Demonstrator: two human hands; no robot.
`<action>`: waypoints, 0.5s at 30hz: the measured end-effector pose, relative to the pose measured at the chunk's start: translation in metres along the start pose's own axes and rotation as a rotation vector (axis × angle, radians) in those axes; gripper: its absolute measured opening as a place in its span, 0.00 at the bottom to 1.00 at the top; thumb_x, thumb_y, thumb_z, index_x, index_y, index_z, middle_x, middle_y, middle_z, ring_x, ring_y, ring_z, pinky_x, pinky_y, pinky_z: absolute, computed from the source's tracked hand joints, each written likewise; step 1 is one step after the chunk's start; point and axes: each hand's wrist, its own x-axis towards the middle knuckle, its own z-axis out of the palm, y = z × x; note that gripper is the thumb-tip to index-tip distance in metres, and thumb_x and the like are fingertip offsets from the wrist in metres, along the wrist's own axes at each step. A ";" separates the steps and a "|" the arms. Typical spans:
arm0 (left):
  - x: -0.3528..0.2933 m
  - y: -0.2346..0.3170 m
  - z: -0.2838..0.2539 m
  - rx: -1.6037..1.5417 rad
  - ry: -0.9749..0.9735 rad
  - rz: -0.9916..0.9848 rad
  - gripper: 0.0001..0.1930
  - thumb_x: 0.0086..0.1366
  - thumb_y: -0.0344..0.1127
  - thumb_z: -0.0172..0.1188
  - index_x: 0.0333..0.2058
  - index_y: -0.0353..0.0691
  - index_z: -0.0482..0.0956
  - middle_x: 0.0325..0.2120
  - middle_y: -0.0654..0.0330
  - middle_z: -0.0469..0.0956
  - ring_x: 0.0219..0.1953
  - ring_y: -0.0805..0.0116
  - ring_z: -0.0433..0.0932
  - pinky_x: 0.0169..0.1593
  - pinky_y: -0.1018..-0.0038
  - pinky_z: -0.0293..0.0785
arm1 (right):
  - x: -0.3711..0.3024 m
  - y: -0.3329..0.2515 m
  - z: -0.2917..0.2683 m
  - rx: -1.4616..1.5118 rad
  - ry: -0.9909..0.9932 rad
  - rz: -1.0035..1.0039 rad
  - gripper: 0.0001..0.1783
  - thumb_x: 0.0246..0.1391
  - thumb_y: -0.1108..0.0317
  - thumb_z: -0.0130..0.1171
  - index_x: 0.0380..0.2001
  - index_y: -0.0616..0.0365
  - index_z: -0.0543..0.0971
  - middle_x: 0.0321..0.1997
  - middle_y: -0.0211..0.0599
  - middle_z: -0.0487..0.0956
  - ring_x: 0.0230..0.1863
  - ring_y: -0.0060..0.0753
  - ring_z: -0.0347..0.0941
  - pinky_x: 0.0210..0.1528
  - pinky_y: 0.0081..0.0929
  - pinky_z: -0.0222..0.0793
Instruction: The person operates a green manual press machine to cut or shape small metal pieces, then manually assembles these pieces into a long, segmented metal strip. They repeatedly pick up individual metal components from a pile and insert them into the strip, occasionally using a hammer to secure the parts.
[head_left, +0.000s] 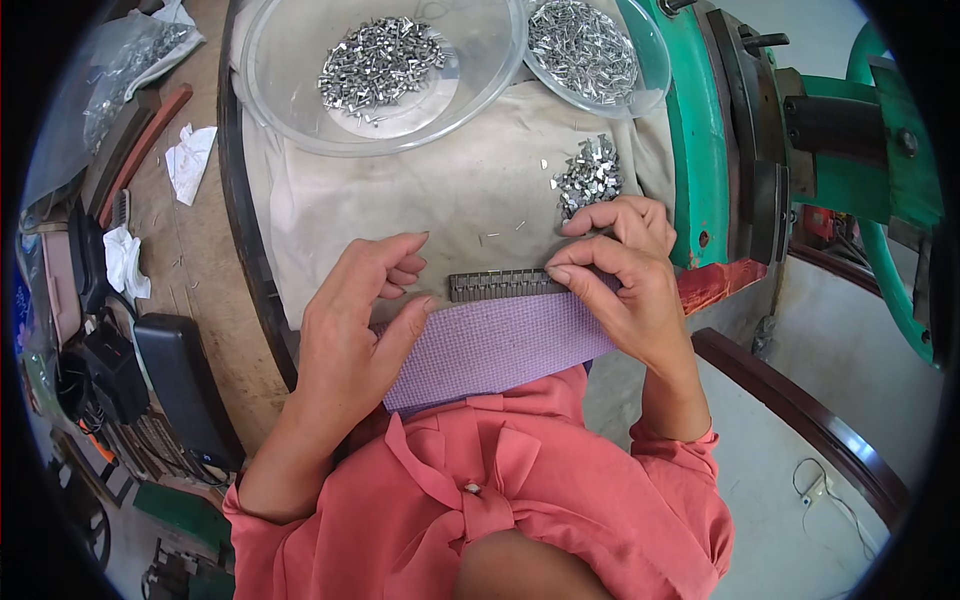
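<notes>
Two clear bowls sit at the far side of the cloth [440, 200]: the big bowl [290, 90] holds a heap of small metal clips, and the small bowl [650, 60] is nearly full of them. A loose pile [590, 175] lies nearer. The strip [500, 285], a dark ribbed metal bar, rests along the top edge of the purple mat [500, 345]. The right hand [625, 280] pinches its right end; the left hand [365, 320] rests beside its left end, fingers loosely curled and apart.

Small workshop, metal-parts bench.
Green press machine [720, 130] beside a cloth-covered bench [440, 200], clear bowls [300, 90] of small metal clips [380, 62], probably tools cluttered at left [100, 370].
</notes>
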 end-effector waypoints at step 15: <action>-0.003 -0.001 -0.001 0.055 -0.021 0.063 0.24 0.55 0.21 0.66 0.52 0.34 0.76 0.42 0.53 0.77 0.42 0.62 0.78 0.46 0.71 0.74 | 0.007 0.000 0.003 -0.078 0.038 -0.063 0.08 0.40 0.65 0.74 0.27 0.47 0.86 0.40 0.21 0.78 0.50 0.35 0.67 0.56 0.37 0.53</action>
